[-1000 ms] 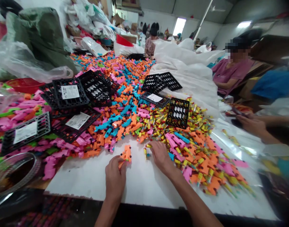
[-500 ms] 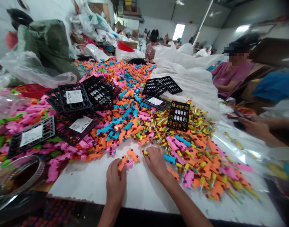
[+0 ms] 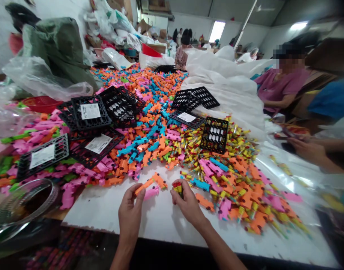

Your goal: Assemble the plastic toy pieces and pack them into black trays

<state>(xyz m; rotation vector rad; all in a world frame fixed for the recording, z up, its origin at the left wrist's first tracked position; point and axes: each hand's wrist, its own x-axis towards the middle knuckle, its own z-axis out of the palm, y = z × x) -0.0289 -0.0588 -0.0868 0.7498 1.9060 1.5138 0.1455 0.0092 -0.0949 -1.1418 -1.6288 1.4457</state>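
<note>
My left hand [image 3: 130,212] is closed, its thumb and fingers pinching an orange toy car [image 3: 144,186] above the white board [image 3: 104,212]. Just beyond its fingertips are a pink toy car [image 3: 151,192] and another orange toy car [image 3: 161,181]. My right hand [image 3: 186,202] is curled round a few small yellow tubes with red ends [image 3: 178,188]; its palm hides part of them. Beside that hand, a blue toy car [image 3: 200,184] and an orange toy car [image 3: 205,201] lie at the edge of a mixed heap of cars and yellow tubes [image 3: 242,150].
Black plastic trays [image 3: 44,156] with white labels lie over the toy cars at left; more black trays [image 3: 215,135] rest on the right heap. A clear round container [image 3: 52,195] stands at the left edge. Co-workers sit at right and at the back, beside white sheeting [image 3: 225,78].
My left hand has lifted and tilted the orange car. My right hand, earlier reaching flat over the tubes, has drawn in with several gathered upright in its fingers. The view has shifted slightly.
</note>
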